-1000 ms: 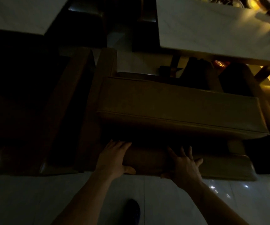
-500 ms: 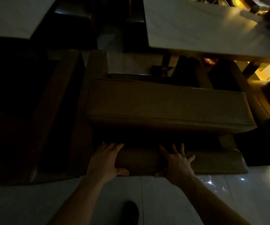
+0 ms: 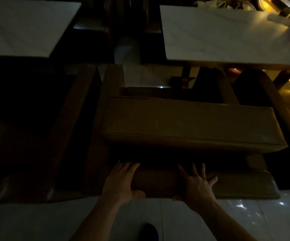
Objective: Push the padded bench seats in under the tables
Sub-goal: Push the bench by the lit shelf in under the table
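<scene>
1. Lying low on the pale tiled floor (image 3: 36, 221) in dim light: padded bench seat (image 3: 236, 186), its near edge toward the camera, in front of the right-hand desk (image 3: 227, 35)
2. Pressing flat on that seat's near edge: left hand (image 3: 121, 182), grip spread, thumb hooking the front face
3. Resting beside it on the same edge: right hand (image 3: 195, 186), fingers splayed wide, thumb low on the front
4. Standing just behind the seat: large tan cushion block (image 3: 189, 124), higher and partly under the desk edge
5. Showing at upper left: second desk (image 3: 24, 26)
</scene>
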{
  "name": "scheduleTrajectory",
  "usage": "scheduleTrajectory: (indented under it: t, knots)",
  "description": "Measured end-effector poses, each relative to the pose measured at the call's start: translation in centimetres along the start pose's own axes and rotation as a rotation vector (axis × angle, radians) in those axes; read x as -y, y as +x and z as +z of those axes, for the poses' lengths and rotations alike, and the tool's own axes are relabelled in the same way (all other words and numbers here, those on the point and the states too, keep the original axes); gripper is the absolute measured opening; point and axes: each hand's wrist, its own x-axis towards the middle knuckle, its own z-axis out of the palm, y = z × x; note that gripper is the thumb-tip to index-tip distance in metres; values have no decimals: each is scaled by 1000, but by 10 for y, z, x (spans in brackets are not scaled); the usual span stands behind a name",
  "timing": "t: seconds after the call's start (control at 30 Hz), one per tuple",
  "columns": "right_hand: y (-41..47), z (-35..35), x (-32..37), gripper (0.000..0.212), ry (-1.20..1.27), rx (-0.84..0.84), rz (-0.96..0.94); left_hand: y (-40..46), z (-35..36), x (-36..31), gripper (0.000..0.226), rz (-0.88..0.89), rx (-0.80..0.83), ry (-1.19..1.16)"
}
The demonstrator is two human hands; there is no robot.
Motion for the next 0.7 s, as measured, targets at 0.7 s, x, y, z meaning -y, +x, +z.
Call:
scheduleTrajectory:
  t: [0.7]
  knots:
    - [-12,-11,-2,116,-42,88,-11,-23,-6,-18,102,-8,-35,93]
